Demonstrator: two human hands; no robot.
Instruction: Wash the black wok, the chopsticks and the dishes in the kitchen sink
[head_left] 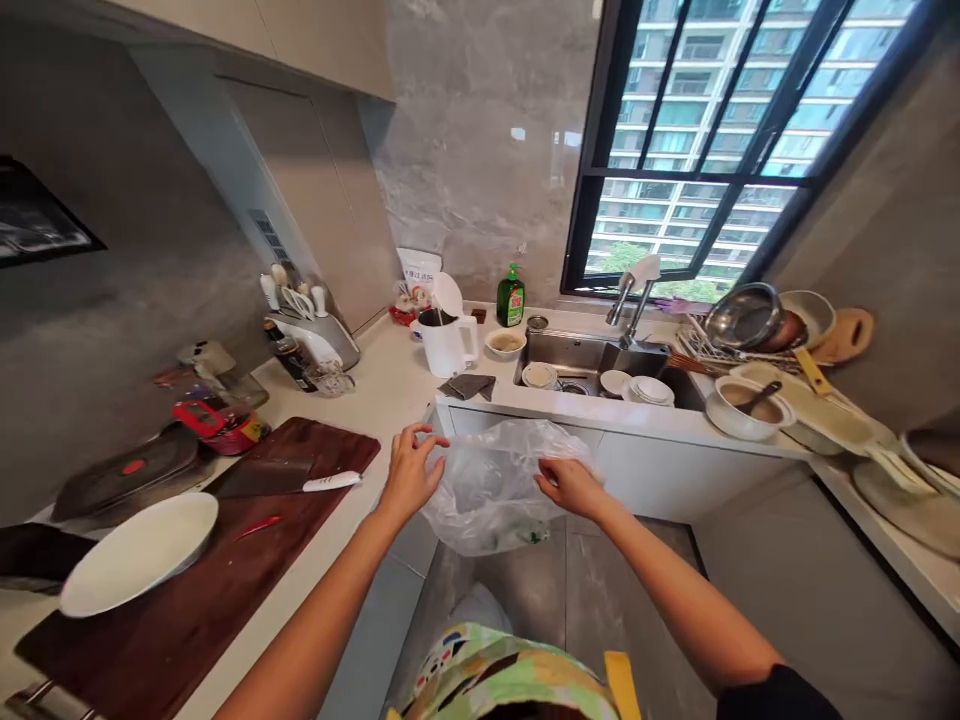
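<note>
Head view: clear plastic bag (487,490), thin, crinkled, sagging, frame centre, between the two hands. Right hand (571,487) pinches its right edge; left hand (411,472) half-curled at its left edge, thumb and index apart, can't tell if gripping. Green bit shows low in bag. Lower left: oval white dish (142,553), smooth and glossy, on dark wooden cutting board (180,630), beside red chili (259,527). Upper centre: white plastic pitcher (444,347), lid raised; small bowl (506,344) holding brownish contents; steel sink (577,348) with white dishes. Right: white pot (739,425), dark utensil inside.
</note>
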